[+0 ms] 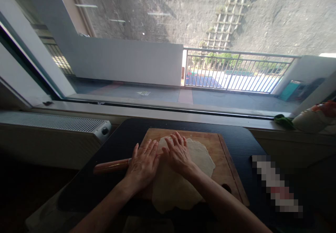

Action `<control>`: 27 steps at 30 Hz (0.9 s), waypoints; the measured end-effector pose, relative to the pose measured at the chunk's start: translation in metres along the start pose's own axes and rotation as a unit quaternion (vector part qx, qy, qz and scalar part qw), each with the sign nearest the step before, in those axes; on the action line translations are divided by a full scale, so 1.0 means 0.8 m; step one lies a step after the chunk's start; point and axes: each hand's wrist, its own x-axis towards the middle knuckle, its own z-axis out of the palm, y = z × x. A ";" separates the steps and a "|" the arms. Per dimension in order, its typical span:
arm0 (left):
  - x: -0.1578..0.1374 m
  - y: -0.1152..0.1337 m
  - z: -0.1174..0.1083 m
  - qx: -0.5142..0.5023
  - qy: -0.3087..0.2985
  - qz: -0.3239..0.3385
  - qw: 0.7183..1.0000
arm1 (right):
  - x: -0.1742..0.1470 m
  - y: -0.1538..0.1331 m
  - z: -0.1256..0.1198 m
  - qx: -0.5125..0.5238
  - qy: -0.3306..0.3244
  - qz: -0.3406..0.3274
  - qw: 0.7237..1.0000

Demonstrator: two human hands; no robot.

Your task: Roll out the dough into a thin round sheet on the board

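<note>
A thin, uneven sheet of pale dough (168, 191) lies on a wooden board (228, 163), its near edge hanging past the board's front edge. My right hand (179, 155) is over the dough's upper part, with its fingers stretched out. To its left my left hand (144, 163) lies palm down at the dough's left side, fingers extended. A reddish-brown rolling pin (112, 166) sticks out leftward from beside my left hand. Its other end is hidden by that hand, and I cannot tell how far it reaches beneath.
The board rests on a black table (236, 135) by a large window. A white radiator (60, 124) stands at the left. At the right is a blurred-out item (277, 184). A green cloth-like thing (285, 121) sits on the sill (183, 115).
</note>
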 end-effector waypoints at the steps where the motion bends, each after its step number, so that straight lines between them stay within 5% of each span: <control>1: -0.002 0.002 0.001 0.001 0.006 0.003 1.000 | -0.005 0.000 0.001 -0.005 0.009 -0.007 1.000; 8: 0.041 -0.022 0.002 -0.061 -0.046 -0.062 0.995 | 0.043 0.005 0.001 -0.027 0.002 0.050 0.998; 12: 0.008 -0.054 -0.006 -0.104 -0.008 -0.021 0.994 | 0.046 -0.001 -0.010 -0.055 0.057 -0.029 0.996; 15: -0.021 -0.064 -0.016 -0.103 0.016 0.005 0.995 | 0.033 -0.007 -0.013 -0.035 0.031 -0.037 0.998; 27: 0.017 -0.009 -0.037 -0.131 -0.011 0.138 0.982 | 0.013 0.050 -0.038 0.021 0.102 0.080 0.991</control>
